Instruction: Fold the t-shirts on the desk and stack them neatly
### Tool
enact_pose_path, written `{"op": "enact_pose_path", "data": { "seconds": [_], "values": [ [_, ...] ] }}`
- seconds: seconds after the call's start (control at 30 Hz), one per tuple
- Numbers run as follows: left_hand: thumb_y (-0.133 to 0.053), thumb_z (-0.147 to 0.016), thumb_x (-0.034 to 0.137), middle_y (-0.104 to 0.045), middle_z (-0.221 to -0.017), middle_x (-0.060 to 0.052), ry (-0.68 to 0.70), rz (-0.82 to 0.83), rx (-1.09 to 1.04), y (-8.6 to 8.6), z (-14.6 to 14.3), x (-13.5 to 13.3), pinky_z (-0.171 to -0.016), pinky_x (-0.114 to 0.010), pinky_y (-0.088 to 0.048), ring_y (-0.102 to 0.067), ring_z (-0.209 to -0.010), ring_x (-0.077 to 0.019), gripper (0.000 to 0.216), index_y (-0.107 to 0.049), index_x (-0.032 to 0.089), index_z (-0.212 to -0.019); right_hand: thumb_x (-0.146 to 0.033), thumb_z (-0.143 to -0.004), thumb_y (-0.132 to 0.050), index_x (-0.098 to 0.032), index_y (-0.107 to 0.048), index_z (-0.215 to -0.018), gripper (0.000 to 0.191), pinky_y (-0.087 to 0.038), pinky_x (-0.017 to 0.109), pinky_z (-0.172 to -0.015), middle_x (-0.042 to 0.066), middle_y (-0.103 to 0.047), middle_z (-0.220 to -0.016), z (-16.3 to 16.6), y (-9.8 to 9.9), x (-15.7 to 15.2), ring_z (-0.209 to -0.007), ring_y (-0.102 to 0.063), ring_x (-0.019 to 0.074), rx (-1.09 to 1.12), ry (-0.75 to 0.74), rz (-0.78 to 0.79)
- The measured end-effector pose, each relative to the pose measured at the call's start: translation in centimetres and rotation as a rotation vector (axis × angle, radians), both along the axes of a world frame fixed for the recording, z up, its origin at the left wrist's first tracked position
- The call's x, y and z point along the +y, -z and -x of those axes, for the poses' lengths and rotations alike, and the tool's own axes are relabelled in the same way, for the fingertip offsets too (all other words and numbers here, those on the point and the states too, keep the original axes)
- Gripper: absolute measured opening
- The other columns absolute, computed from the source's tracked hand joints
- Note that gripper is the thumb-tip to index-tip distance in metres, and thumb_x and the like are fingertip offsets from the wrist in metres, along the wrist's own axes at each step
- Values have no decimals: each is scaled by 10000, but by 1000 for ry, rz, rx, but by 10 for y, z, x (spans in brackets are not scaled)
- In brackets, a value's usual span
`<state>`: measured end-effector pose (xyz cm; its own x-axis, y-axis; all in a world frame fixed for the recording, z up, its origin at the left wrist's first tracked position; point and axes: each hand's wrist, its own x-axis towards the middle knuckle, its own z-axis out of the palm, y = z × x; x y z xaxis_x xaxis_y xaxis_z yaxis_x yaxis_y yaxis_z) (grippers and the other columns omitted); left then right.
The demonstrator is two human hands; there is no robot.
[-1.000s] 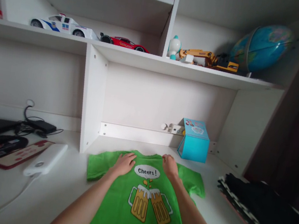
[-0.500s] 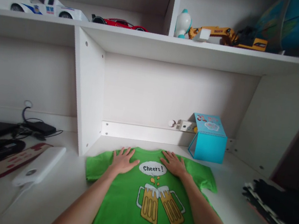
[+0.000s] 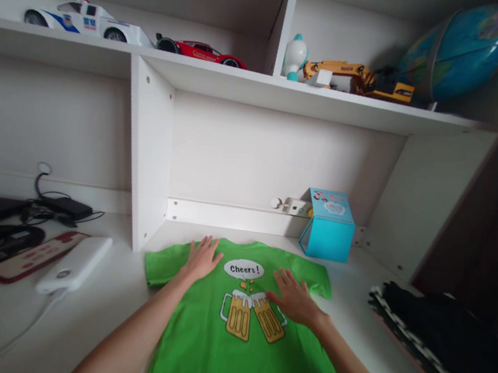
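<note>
Two hands, left and right, flat and open (gripping nothing) on one green T-shirt.

White desk (green shirt flat)

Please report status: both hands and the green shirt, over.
Left hand flat on green shirt, near collar. Right hand flat beside the beer print. Blue box behind, apart.

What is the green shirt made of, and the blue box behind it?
The green shirt looks like soft matte knit cloth, probably cotton: it lies limp and rumples slightly under the left hand and right hand. The blue box looks like printed card, with crisp folded edges and a flat matte face.
</note>
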<state>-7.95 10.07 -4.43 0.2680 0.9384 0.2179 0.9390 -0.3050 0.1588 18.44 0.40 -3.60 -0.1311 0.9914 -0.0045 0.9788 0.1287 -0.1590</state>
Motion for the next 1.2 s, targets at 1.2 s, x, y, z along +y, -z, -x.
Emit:
{"op": "enact_pose_path", "data": {
  "seconds": [1.2],
  "values": [
    [-164, -860, 599, -225, -1452, -59, -81, 80, -42, 10, 19, -110, -1062, -528, -120, -145, -1335, -275, 647, -314, 220, -1362, -610, -840, -222, -189, -242, -1385, 688, -168, 490, -1066, 32, -186, -1452, 18, 24, -121, -1339, -114, 228, 48, 42, -117]
  ]
}}
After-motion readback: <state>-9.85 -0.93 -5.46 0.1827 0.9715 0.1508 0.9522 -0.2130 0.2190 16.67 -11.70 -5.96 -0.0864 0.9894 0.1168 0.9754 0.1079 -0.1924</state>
